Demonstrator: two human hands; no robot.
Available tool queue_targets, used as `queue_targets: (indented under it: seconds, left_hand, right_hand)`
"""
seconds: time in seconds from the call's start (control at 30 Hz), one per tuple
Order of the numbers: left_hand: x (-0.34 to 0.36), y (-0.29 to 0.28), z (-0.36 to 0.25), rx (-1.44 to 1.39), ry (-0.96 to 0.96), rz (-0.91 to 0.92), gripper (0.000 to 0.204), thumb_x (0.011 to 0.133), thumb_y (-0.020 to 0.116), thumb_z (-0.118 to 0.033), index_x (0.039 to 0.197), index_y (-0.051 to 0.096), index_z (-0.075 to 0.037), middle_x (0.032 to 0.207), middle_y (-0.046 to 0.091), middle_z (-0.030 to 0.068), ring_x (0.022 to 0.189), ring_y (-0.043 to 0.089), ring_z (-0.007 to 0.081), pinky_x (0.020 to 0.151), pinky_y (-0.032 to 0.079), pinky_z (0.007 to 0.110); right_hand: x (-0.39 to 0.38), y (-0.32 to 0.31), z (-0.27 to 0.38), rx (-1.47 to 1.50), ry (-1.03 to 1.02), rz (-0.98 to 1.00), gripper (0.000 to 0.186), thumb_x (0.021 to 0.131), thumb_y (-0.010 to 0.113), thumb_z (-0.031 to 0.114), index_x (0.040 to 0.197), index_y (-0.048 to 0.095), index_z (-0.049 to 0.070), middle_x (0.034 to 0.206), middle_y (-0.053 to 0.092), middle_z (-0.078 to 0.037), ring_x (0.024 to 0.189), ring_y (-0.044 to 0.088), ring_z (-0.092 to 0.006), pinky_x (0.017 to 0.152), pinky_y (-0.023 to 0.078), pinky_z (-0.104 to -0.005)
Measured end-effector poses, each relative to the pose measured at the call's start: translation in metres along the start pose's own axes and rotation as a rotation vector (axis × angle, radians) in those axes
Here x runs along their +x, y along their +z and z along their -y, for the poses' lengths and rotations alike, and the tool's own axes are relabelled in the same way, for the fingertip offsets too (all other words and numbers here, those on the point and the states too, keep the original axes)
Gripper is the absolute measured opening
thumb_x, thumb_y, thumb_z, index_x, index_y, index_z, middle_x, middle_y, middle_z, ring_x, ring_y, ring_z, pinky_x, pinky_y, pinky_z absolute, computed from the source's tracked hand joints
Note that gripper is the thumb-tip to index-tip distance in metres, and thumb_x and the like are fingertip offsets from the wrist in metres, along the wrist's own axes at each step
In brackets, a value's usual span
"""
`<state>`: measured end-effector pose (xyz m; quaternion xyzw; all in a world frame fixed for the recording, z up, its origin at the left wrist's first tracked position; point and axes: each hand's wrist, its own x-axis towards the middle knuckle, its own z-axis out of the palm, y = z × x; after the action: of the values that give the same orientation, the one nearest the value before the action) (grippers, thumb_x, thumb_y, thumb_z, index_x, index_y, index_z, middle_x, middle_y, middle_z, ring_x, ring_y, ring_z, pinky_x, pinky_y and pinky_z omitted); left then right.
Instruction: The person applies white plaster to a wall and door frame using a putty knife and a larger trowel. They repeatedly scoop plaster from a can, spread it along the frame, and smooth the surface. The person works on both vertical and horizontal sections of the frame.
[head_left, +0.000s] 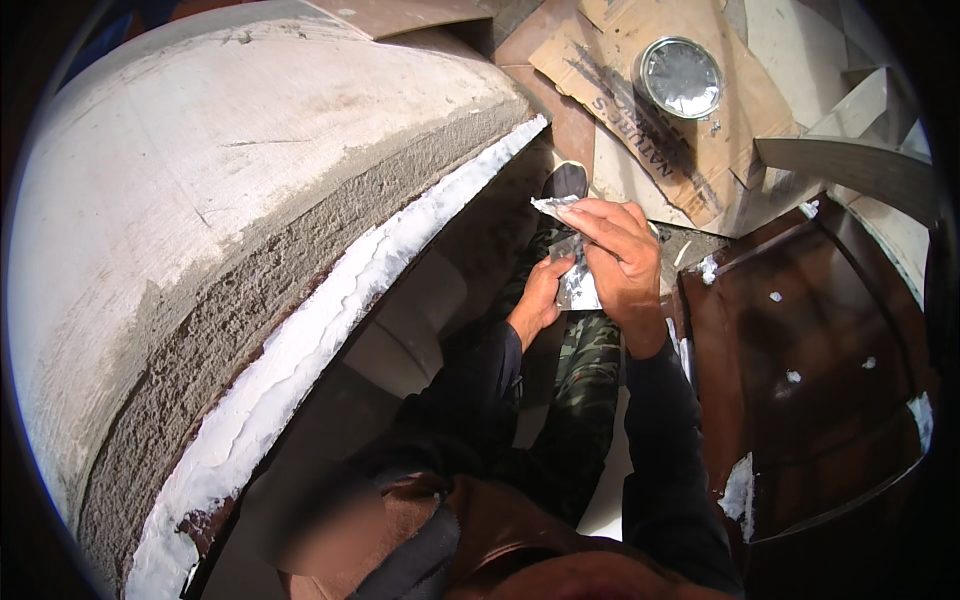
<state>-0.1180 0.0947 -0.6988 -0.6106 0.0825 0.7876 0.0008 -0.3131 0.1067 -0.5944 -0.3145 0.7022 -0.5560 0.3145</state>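
Note:
In the head view my left hand [537, 295] is closed on a small flat plate [580, 292] smeared with white paste. Just above it my right hand [625, 270] holds a small flat piece [550, 205] with white paste on it, probably a scraper, partly hidden by my fingers. A long band of white paste [350, 275] runs along the edge of the pale, curved slab [220, 120] on my left, beside rough grey render [260, 240]. To my right lies a dark brown glossy panel [830, 330] with white dabs at its corners and middle.
A round tin [680, 78] stands on stained cardboard [590, 60] at the back right, over loose tiles [810, 40]. A curved grey strip [830, 155] crosses the right side above the panel. My camouflage-clad legs and a shoe [565, 180] are below my hands.

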Motion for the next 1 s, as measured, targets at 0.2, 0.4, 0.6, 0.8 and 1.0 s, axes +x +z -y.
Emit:
queue_targets:
  seconds: [0.2, 0.4, 0.6, 0.8, 1.0]
  left_hand:
    - [-0.003, 0.028, -0.058, -0.39, -0.079, 0.222, 0.031, 0.099, 0.058, -0.016, 0.123, 0.058, 0.002, 0.112, 0.069, 0.016, 0.098, 0.071, 0.028, 0.091, 0.058, 0.045]
    - [-0.007, 0.051, -0.061, -0.224, 0.023, 0.242, 0.033, 0.099, 0.059, -0.017, 0.125, 0.057, 0.002, 0.114, 0.069, 0.0182, 0.101, 0.071, 0.0283, 0.091, 0.058, 0.044]
    - [0.004, 0.049, -0.067, -0.298, -0.029, 0.443, 0.038, 0.099, 0.058, -0.016, 0.133, 0.053, 0.0, 0.117, 0.069, 0.0175, 0.096, 0.073, 0.0275, 0.086, 0.061, 0.042]
    - [0.018, 0.057, -0.071, -0.137, 0.004, 0.487, 0.042, 0.097, 0.061, -0.012, 0.135, 0.051, 0.001, 0.117, 0.068, 0.0141, 0.1, 0.072, 0.0248, 0.089, 0.06, 0.04]
    - [0.024, 0.057, -0.076, -0.087, 0.004, 0.516, 0.043, 0.096, 0.061, -0.01, 0.136, 0.05, 0.001, 0.118, 0.068, 0.0138, 0.1, 0.071, 0.0236, 0.091, 0.059, 0.038]
  right_hand:
    - [-0.028, -0.042, -0.017, -0.202, -0.175, 0.218, 0.04, 0.075, 0.061, -0.007, 0.107, 0.077, 0.012, 0.108, 0.068, -0.005, 0.095, 0.06, -0.0268, 0.086, 0.047, -0.0388]
    - [-0.038, -0.07, -0.017, -0.507, -0.166, 0.136, 0.043, 0.074, 0.062, -0.007, 0.108, 0.075, 0.015, 0.108, 0.067, -0.003, 0.098, 0.06, -0.0268, 0.086, 0.047, -0.0405]
    - [-0.025, -0.124, -0.012, -0.385, 0.145, 0.293, 0.033, 0.08, 0.063, -0.008, 0.108, 0.072, 0.009, 0.1, 0.07, -0.005, 0.089, 0.065, -0.0253, 0.082, 0.049, -0.0379]
    - [-0.014, -0.123, -0.046, 0.791, 0.906, 0.387, 0.034, 0.079, 0.076, 0.006, 0.111, 0.063, 0.0, 0.096, 0.067, -0.002, 0.086, 0.061, -0.0081, 0.079, 0.048, -0.0247]
    - [-0.035, -0.12, -0.091, 0.636, 0.991, 0.444, 0.027, 0.08, 0.068, -0.003, 0.107, 0.065, 0.001, 0.088, 0.064, 0.001, 0.08, 0.058, -0.0085, 0.075, 0.047, -0.0254]
